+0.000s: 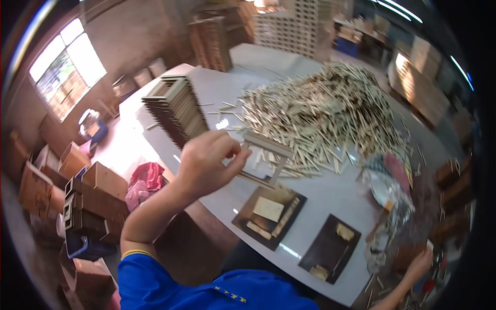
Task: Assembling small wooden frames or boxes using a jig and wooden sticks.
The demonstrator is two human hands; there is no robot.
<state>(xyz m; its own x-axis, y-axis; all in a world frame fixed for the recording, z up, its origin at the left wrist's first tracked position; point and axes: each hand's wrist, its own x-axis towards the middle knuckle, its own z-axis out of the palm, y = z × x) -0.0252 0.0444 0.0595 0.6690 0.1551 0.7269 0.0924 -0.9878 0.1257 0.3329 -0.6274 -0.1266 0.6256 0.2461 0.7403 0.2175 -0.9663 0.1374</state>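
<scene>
My left hand (211, 159) is raised over the table, its thumb and fingers pinching one side of a small rectangular wooden frame (269, 144). Below the frame lies a dark square board (245, 219) carrying a pale block (268, 209) and narrow wooden strips. Another dark board (323, 252), to its right, has a small light piece near each end. Far to the lower right, my right hand (419, 264) is beyond the table edge, beside a cluster of small items. Its fingers are closed around something small and whitish that I cannot make out.
A tall stack of wooden frames (191, 121) stands behind my left hand. A large heap of thin wooden sticks (320, 111) covers the table's far side. Crumpled clear plastic (395, 206) lies along the right edge. Cardboard boxes (103, 181) crowd the floor at left.
</scene>
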